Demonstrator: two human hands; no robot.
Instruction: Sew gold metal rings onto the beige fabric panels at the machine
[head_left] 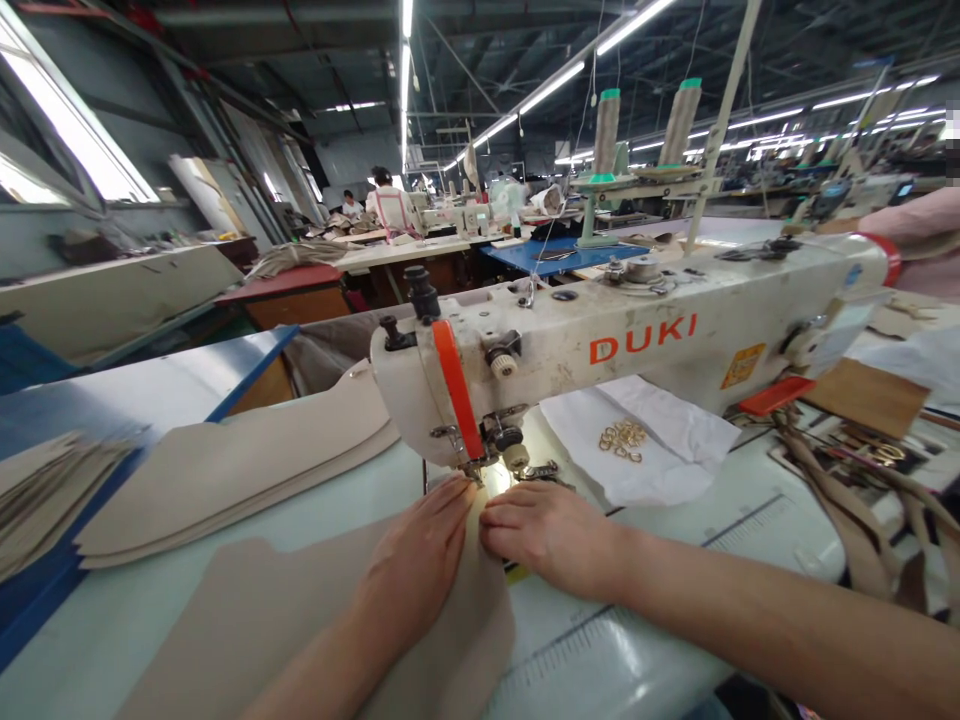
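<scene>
A flat beige panel (285,610), fabric or leather, lies on the sewing machine bed, its far end under the needle area (475,472). My left hand (420,555) rests on top of it with fingers stretched toward the needle, lying flat. At the panel's right edge, my right hand (551,535) has its fingers bent and pressed together on the material; its thumb is hidden. The fingertips of both hands are close to the lit presser foot. Over them stands the white sewing machine (547,350), with an orange guard (456,390) on its head.
Stacked beige panels (247,465) lie to the left, with another pile (45,490) beyond. Gold-coloured rings (621,438) sit on white paper (667,480) behind my right hand. Straps (862,500) hang at the right. Thread cones (606,135) stand behind. Co-workers sit farther back.
</scene>
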